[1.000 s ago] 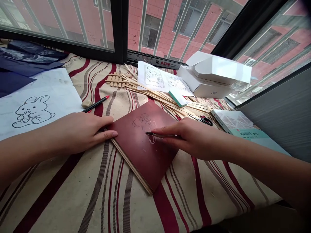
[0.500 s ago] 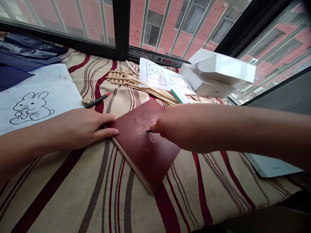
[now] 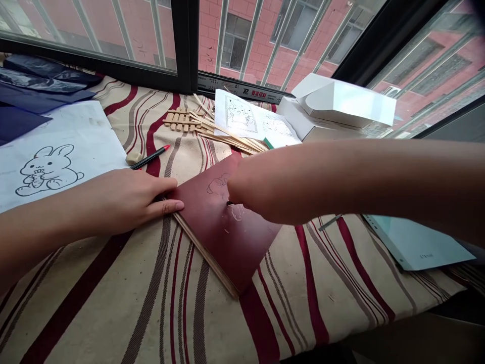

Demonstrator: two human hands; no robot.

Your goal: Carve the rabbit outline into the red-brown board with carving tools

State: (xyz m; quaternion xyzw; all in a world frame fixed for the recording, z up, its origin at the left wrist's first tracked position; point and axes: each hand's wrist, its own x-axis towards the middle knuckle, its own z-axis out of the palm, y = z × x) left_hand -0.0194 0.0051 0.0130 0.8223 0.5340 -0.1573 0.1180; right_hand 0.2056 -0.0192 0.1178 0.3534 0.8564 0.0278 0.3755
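Observation:
A dark red board (image 3: 223, 247) with a layered, wood-coloured edge lies slanted on the striped cloth. Faint dark lines and a pale, scraped-looking outline mark its upper part. Along its left corner my left hand (image 3: 129, 199) grips the edge, thumb on top, other fingers partly hidden. My right hand (image 3: 253, 189) is closed around a thin tool (image 3: 229, 202); only its small dark tip shows, at the board's surface, so its kind is unclear. To the left, a paper with a rabbit drawing (image 3: 94, 136) lies partly beneath my left forearm.
A black pen with a red end (image 3: 151, 155) and a beige lump (image 3: 133, 158) lie behind my left hand. Wooden sticks (image 3: 227, 140), printed drawings (image 3: 242, 116) and a white box (image 3: 341, 103) stand near the window. At right are a pale blue folder (image 3: 428, 247) and a thin grey strip (image 3: 329, 223).
My right hand and forearm have shifted up and slightly left, baring the grey strip and covering more of the drawn lines. My left hand stays on the board's edge.

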